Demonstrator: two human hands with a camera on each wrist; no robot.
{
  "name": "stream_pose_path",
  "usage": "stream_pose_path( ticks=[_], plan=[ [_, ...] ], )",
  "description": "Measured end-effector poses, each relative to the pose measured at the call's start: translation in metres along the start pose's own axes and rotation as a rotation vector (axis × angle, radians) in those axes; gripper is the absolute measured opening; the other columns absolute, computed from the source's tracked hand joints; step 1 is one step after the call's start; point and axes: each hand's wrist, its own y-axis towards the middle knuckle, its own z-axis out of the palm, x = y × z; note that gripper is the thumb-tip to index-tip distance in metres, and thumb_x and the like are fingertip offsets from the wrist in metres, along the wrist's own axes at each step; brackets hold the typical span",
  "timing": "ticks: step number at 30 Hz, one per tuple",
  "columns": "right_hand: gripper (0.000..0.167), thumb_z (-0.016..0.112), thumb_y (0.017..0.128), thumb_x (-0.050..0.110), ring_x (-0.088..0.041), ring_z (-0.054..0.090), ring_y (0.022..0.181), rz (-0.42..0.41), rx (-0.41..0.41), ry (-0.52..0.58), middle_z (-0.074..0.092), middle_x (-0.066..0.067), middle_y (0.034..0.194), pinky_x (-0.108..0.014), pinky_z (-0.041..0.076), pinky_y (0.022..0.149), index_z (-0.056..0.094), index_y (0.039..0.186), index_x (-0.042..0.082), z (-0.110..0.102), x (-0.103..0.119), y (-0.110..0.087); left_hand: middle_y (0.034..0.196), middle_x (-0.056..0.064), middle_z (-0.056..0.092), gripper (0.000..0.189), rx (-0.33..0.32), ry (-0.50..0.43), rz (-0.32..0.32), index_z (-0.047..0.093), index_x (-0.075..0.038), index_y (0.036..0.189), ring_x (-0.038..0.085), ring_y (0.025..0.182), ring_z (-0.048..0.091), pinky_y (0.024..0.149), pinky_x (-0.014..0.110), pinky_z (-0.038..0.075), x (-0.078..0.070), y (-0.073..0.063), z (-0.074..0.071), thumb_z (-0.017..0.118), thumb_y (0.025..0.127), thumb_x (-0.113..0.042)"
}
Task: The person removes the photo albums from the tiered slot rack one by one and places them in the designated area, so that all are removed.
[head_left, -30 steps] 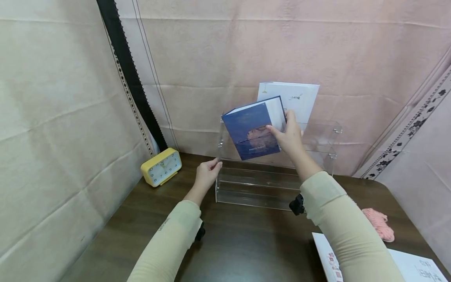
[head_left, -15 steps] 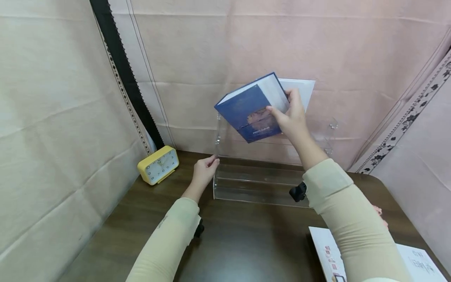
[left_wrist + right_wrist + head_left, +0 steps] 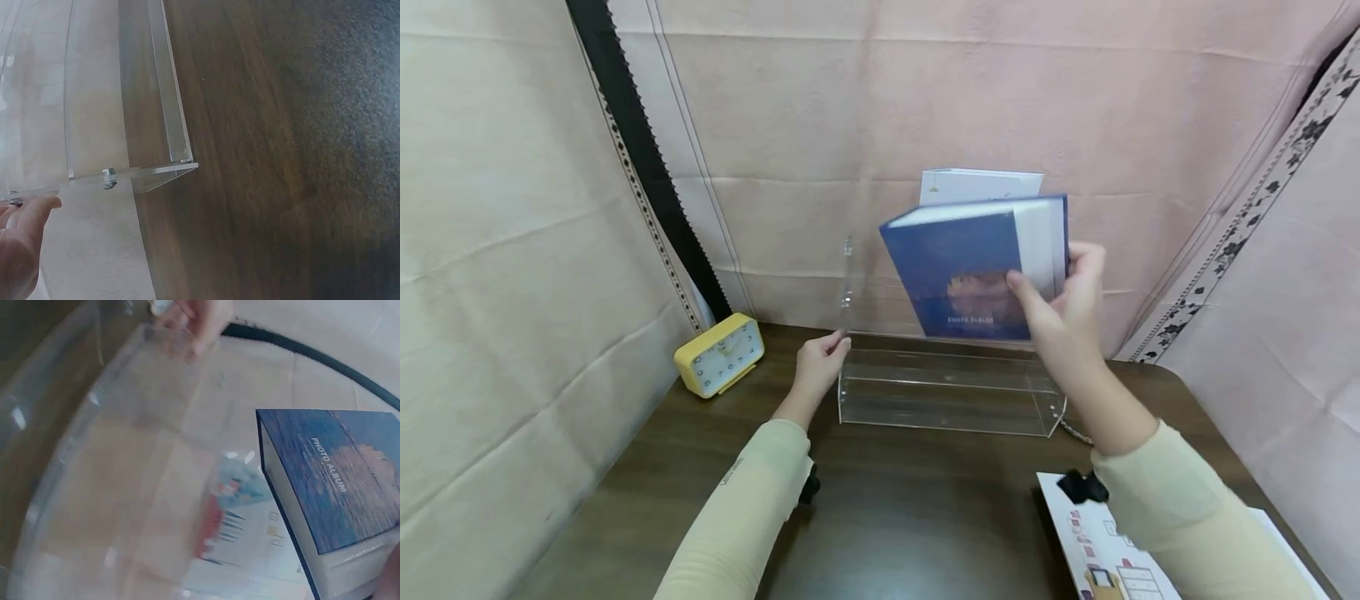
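My right hand (image 3: 1067,325) grips a blue photo album (image 3: 966,275) by its right side, thumb on the front cover. It holds the album up in front of the upper part of a clear acrylic rack (image 3: 947,410). Behind the album a white book (image 3: 977,183) stands at the rack's back, mostly hidden in the head view; its colourful cover shows through the plastic in the right wrist view. With thumb and fingers, my left hand (image 3: 822,367) pinches the rack's left side panel, also seen in the left wrist view beside a metal fastener (image 3: 109,179).
A yellow alarm clock (image 3: 721,354) stands on the dark wooden table (image 3: 880,517) left of the rack. At the front right lies a white printed box or book (image 3: 1067,517), partly under the right forearm. Pale cloth walls (image 3: 775,100) close off the back and sides.
The right hand raised the album, then lowered it and swung it rightward, turning it more level. The left hand keeps its pinch on the rack. The head view has shifted slightly.
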Motion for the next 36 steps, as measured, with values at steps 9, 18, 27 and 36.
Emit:
stream_pose_path(
  ticks=[9, 18, 27, 36],
  plan=[
    [0.044, 0.071, 0.082, 0.004, -0.014, 0.060, 0.073, 0.529, 0.097, -0.074, 0.058, -0.016, 0.095, -0.028, 0.054, 0.062, 0.039, 0.111, -0.004, -0.018, -0.022, -0.090, 0.115, 0.016, 0.062, 0.034, -0.010, 0.012, -0.030, 0.063, 0.001, 0.118, 0.027, 0.106, 0.060, 0.089, 0.039, 0.048, 0.006, 0.001, -0.010, 0.062, 0.090, -0.018],
    [0.048, 0.072, 0.079, 0.007, -0.020, 0.056, 0.071, 1.039, 0.215, -0.003, 0.055, -0.013, 0.090, -0.033, 0.050, 0.063, 0.039, 0.109, -0.009, -0.011, -0.056, -0.178, 0.114, 0.015, 0.063, 0.033, -0.022, 0.028, -0.023, 0.064, 0.000, 0.117, 0.026, 0.105, 0.060, 0.089, 0.038, 0.049, 0.007, 0.002, -0.017, 0.063, 0.090, -0.019],
    [0.049, 0.074, 0.079, 0.013, -0.025, 0.054, 0.083, 1.180, 0.275, -0.103, 0.050, -0.019, 0.097, -0.033, 0.046, 0.071, 0.037, 0.103, -0.009, -0.012, -0.077, -0.219, 0.116, 0.014, 0.062, 0.034, -0.003, 0.008, -0.053, 0.063, -0.001, 0.119, 0.024, 0.106, 0.060, 0.090, 0.037, 0.048, 0.006, 0.005, -0.014, 0.062, 0.091, -0.020],
    [0.067, 0.073, 0.081, 0.030, -0.038, 0.057, 0.095, 0.944, 0.402, -0.424, 0.056, -0.029, 0.105, -0.046, 0.050, 0.078, 0.042, 0.117, -0.017, -0.018, -0.088, -0.234, 0.113, 0.015, 0.063, 0.033, -0.026, 0.027, -0.040, 0.064, -0.001, 0.118, 0.026, 0.102, 0.061, 0.088, 0.039, 0.049, 0.004, 0.006, -0.016, 0.063, 0.090, -0.019]
  ],
)
